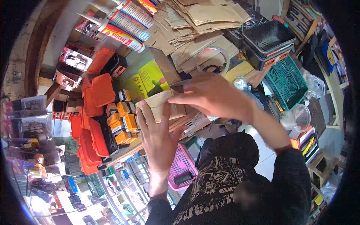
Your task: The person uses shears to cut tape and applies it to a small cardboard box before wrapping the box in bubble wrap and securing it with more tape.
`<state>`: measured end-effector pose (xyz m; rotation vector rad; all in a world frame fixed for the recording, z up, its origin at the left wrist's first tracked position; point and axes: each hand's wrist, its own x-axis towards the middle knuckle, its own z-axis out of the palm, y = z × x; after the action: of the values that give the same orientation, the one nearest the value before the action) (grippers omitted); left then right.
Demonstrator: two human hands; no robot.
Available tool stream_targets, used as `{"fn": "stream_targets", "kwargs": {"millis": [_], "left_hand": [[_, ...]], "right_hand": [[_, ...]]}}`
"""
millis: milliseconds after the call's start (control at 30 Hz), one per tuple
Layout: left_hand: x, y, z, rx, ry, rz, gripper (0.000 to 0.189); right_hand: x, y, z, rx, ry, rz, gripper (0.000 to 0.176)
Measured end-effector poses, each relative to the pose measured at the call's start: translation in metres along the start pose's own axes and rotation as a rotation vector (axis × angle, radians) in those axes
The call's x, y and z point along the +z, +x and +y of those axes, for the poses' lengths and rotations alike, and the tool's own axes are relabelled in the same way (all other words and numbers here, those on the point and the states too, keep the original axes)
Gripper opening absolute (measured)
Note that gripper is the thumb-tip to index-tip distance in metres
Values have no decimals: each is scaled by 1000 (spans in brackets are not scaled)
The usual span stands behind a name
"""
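Observation:
A folded piece of brown paper or thin card (pixel 162 100) lies near the front edge of the wooden counter, under both hands. My left hand (pixel 159 144) rests on its near-left part, fingers stretched and spread, thumb apart. Over its right side reaches my right hand (pixel 221 95), with fingers extended to the left and one fingertip touching the paper; it is slightly blurred. Behind the paper is a yellow-green printed packet (pixel 152 77). Small orange-and-white boxes (pixel 125 118) stand to the left. Parts of the brown paper are hidden by the fingers.
Stacked brown sheets (pixel 206 18) and a tape roll (pixel 213 60) are at the back. Silicone tubes (pixel 122 35) and red-orange cases (pixel 93 137) sit left. Black bins (pixel 268 39) and a green basket (pixel 287 78) stand right. A pink basket (pixel 182 163) is below the counter.

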<state>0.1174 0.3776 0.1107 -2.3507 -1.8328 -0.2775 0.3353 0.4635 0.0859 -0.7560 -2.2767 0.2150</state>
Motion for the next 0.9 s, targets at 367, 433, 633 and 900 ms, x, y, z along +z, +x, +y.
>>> {"fn": "stream_targets", "kwargs": {"millis": [367,433,633,900], "left_hand": [[-3,-7,-28,12,-390,160,105],[-2,-11,-37,-4,-386,212,99],[16,-10,-50,-164,-492,153,73],[50,-24,-48,-247,-673,375,46]], "right_hand": [[16,30,38,-394,-172,-25,28],[16,28,40,-407,-171,3,28],[7,20,40,-335,-95,24,28],[-12,16,30,-202,89,8,28]]}}
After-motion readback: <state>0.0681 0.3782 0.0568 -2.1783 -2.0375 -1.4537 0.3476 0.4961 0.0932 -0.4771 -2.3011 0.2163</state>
